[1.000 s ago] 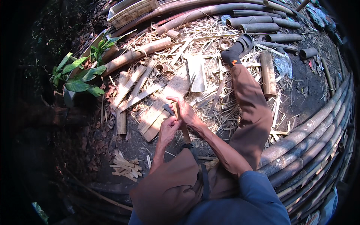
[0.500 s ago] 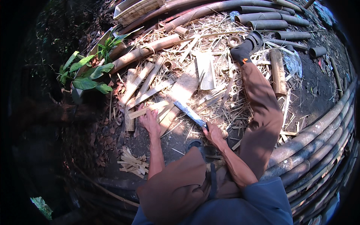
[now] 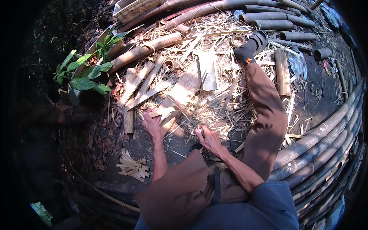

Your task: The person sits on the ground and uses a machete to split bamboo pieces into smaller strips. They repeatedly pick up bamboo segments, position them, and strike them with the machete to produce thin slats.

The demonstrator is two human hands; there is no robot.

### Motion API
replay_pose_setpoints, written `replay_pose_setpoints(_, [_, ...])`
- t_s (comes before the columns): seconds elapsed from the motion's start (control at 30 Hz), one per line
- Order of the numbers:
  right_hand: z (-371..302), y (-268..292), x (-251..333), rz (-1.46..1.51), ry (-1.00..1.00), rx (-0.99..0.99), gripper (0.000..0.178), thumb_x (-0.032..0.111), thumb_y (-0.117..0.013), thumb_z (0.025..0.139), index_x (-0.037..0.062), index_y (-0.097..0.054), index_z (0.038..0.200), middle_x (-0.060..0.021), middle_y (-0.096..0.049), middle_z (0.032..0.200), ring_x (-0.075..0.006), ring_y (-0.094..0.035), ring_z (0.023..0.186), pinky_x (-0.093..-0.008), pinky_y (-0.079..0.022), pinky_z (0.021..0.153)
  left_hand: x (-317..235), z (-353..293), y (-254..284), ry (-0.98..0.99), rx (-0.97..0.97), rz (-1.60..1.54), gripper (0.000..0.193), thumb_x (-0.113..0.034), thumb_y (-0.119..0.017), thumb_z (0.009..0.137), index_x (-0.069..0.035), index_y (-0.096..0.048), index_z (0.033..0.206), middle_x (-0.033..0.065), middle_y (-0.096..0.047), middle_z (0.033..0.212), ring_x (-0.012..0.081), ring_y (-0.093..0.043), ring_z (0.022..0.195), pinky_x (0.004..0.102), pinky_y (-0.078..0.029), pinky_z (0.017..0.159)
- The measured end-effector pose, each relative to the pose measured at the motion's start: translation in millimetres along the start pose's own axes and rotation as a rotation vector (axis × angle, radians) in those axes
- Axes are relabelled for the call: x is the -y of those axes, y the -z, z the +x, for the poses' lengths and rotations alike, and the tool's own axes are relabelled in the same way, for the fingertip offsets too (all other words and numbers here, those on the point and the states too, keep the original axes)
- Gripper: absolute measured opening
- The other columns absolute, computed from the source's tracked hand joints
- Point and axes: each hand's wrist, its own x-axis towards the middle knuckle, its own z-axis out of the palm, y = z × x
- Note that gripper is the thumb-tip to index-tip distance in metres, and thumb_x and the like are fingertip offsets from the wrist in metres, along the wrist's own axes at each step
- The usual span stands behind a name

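Pale split bamboo strips [image 3: 160, 112] lie in the grip of my left hand [image 3: 152, 126], held over a long wooden plank [image 3: 187, 83]. My right hand [image 3: 209, 138] is closed round the handle of a machete [image 3: 181, 108]. Its blade points forward and left, seen nearly edge-on, with the tip close to the far ends of the strips. Whether the blade touches them I cannot tell. A small heap of short bamboo strips [image 3: 133, 165] rests on the ground left of my left forearm.
Split bamboo pieces [image 3: 142, 78] lie beyond my left hand, near a wide pale half-section [image 3: 208, 71]. Shavings [image 3: 230, 107] cover the ground. Long bamboo poles [image 3: 318, 140] line the right side, and thick poles [image 3: 149, 50] the far side. A leafy plant [image 3: 84, 74] stands left.
The machete has swung left and turned from its flat side to nearly edge-on, as my right hand moved left and slightly forward. My left hand keeps hold of the strips.
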Motion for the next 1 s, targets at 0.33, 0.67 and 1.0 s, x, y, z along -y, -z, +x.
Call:
replay_pose_setpoints(0.33, [10.6, -21.8, 20.8, 0.019, 0.059, 0.164, 0.034, 0.033, -0.056, 0.097, -0.0010, -0.055, 0.099, -0.0256, -0.054, 0.060, -0.0426, -0.061, 0.062, -0.0484, -0.044, 0.053, 8.5, -36.4, -25.4, -0.124, -0.064, 0.595, 0.072, -0.043, -0.030, 0.104, 0.022, -0.060, 0.094, 0.0274, -0.066, 0.079, 0.0265, -0.069, 0.074, 0.0337, -0.058, 0.070])
replay_pose_setpoints(0.67, [22.4, -22.3, -29.3, 0.038, -0.066, 0.075, 0.049, 0.045, -0.050, 0.096, -0.0022, -0.058, 0.091, -0.0290, -0.059, 0.074, -0.0455, -0.061, 0.073, -0.0493, -0.047, 0.065, 9.3, -45.1, -38.1, -0.091, 0.052, 0.422, 0.065, -0.037, -0.032, 0.105, 0.026, -0.051, 0.106, 0.0298, -0.062, 0.099, 0.0337, -0.068, 0.091, 0.0336, -0.060, 0.079])
replay_pose_setpoints(1.0, [27.9, -42.8, -23.2, -0.049, 0.206, -0.046, 0.043, 0.042, -0.052, 0.096, 0.0007, -0.054, 0.083, -0.0246, -0.056, 0.064, -0.0434, -0.061, 0.065, -0.0505, -0.048, 0.060, 25.8, -28.4, -36.9, -0.279, 0.008, 0.532, 0.064, -0.036, -0.032, 0.104, 0.020, -0.059, 0.093, 0.0271, -0.067, 0.084, 0.0333, -0.069, 0.078, 0.0366, -0.056, 0.071])
